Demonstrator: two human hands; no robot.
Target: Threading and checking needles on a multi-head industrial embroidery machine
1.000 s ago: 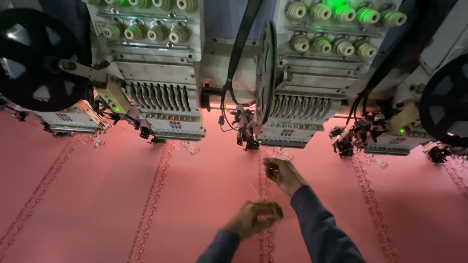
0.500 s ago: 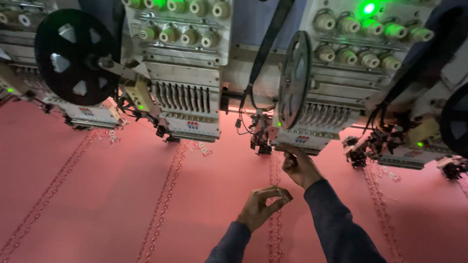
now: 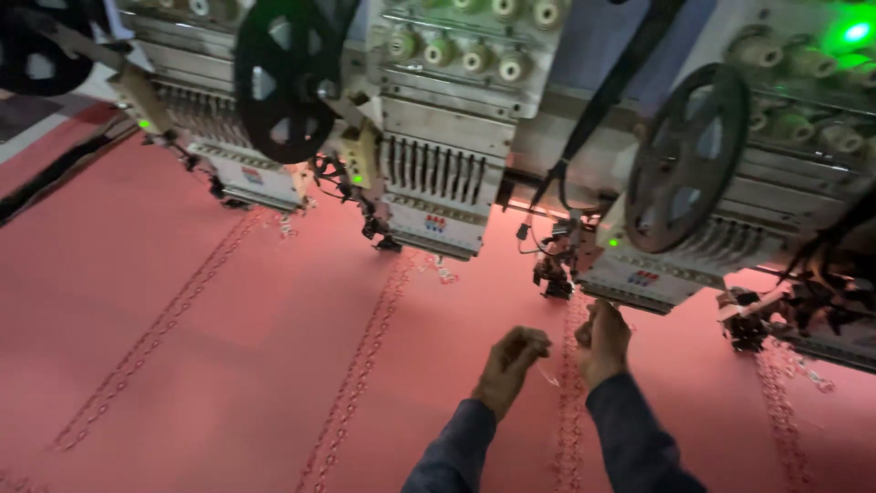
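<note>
— What are the hands on?

— A fine thread [image 3: 550,376], pale and barely visible, running between the left hand [image 3: 511,361] and the right hand [image 3: 602,340]. Both hover just above the pink fabric [image 3: 182,301], below the embroidery head [image 3: 639,274] with the black wheel [image 3: 686,173].

— How would that thread handle?

— Very light and limp, I judge. It has no stiffness, so it only keeps a line while pulled taut, and it could snap or slip out of a loose pinch. The place to take it is between fingertip and thumb, close to the free end, not across the palm.

— And the grip on each side?

— The left grip is curled nearly closed, fingertips drawn together as if pinching the thread; the thread seems to leave from there. The right grip is a loose fist turned away from the camera, close under the needle area [image 3: 555,274]. Whether its fingers truly pinch the thread I cannot tell, since they are hidden behind the back of the hand.

— What lies beneath?

— The fabric is stretched flat, soft but held tight, with a stitched chain border [image 3: 570,429] running right under the hands and a further border [image 3: 360,365] to the left. Neither hand presses on it, as far as I can see.

— Anything nearby to catch on?

— The next embroidery head [image 3: 429,201] sits well to the left, apart from both hands.
</note>
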